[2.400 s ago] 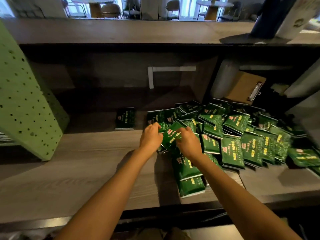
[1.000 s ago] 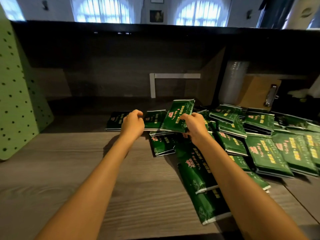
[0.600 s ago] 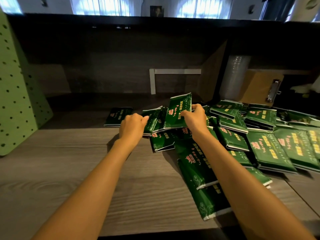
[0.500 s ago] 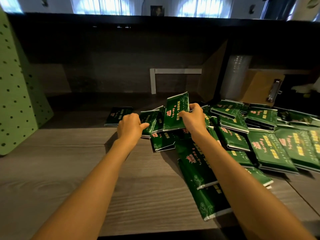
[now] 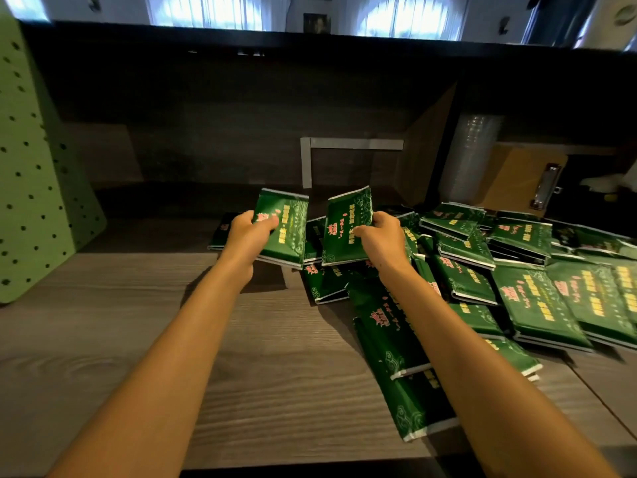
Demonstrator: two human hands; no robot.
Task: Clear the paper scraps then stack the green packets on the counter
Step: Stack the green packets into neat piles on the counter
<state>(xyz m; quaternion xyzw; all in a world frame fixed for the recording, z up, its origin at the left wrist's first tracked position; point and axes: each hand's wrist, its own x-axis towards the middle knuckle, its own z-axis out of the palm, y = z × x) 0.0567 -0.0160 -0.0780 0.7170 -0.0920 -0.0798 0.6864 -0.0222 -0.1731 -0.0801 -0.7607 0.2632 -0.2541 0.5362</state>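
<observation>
- Left hand (image 5: pixel 249 238) grips a green packet (image 5: pixel 284 232), thumb over its face, raised off the counter (image 5: pixel 138 339), seemingly for stacking.
- Right hand (image 5: pixel 379 238) pinches another packet (image 5: pixel 348 225); the loose pile (image 5: pixel 517 288) lies just right of those fingers.

A grey-brown, wood-grain counter (image 5: pixel 138 339) fills the lower frame. A loose heap of green packets (image 5: pixel 537 298) sprawls over its right side, overlapping and lying at mixed angles. Two more packets (image 5: pixel 389 336) lie end to end from the centre toward the lower edge. A single dark packet (image 5: pixel 220 232) lies flat at centre left, apart from the heap. A green perforated panel (image 5: pixel 34 201) stands on the counter at the left edge. A brown clipboard (image 5: pixel 517 181) leans at the upper right, behind the heap.
</observation>
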